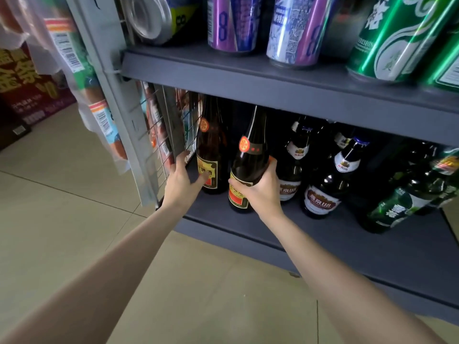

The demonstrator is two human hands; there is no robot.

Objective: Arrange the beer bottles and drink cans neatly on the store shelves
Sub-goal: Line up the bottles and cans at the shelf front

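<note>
Grey store shelving over a tiled floor is shown. On the lower shelf, a dark brown glass beer bottle with a red-and-yellow label is gripped round its lower body by the right hand. It is judged heavy, rigid, smooth and breakable; a hold at the body is advised. At its 9 o'clock a matching bottle is touched at the label by the thumb of the left hand, fingers relaxed beside the wire side panel. White-labelled bottles stand at 3 o'clock.
</note>
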